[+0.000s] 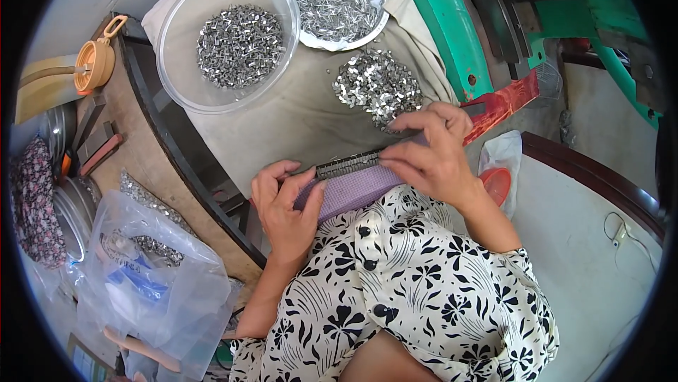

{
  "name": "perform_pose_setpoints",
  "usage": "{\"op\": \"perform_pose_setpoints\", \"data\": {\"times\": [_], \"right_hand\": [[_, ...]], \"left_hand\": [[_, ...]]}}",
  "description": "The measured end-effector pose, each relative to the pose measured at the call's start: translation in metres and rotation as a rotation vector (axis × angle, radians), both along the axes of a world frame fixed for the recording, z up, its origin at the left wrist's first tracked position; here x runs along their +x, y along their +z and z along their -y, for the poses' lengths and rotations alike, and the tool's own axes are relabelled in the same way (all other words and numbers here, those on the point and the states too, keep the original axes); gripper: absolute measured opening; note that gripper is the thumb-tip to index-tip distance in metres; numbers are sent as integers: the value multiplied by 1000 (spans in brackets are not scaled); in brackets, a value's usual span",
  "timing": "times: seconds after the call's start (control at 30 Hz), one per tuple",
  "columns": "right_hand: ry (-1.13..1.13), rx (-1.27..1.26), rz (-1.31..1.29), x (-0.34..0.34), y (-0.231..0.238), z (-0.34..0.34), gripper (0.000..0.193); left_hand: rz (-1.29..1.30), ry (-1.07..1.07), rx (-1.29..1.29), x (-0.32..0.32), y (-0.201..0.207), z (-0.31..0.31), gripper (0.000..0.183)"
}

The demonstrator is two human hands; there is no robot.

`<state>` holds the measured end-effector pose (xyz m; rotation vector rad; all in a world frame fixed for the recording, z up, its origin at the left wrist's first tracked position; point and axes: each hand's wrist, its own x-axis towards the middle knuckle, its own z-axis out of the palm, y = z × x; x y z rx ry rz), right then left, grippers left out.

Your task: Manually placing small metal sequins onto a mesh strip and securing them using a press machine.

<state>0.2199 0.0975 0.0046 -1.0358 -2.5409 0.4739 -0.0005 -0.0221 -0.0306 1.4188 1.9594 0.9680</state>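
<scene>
A narrow dark metal strip (349,165) carrying a row of small upright metal pieces lies along the far edge of a purple woven pad (353,193) in front of my body. My left hand (288,207) is closed on its left end, thumb and fingers bent around it. At the right end, my right hand (436,156) has its thumb and fingertips against the strip, with an upper finger reaching the near edge of a loose pile of shiny small flat metal pieces (378,85). Whether that finger holds a piece is too small to tell.
Beyond lie a clear plastic basin (166,64) of small metal parts and a white bowl (385,18) of thin metal pins, on a beige cloth (233,135). A green machine frame (445,22) stands right. Left are a plastic bag (162,290) and an orange tape dispenser-like reel (94,64).
</scene>
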Motion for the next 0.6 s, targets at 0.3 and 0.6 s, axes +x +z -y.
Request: {"op": "perform_pose_setpoints", "data": {"times": [0.3, 0.6], "right_hand": [[161, 203, 93, -13, -5, 8, 21], [241, 59, 203, -24, 6, -5, 15]], "left_hand": [[7, -4, -2, 1, 2, -1, 28], [2, -7, 3, 1, 1, 0, 28]]}}
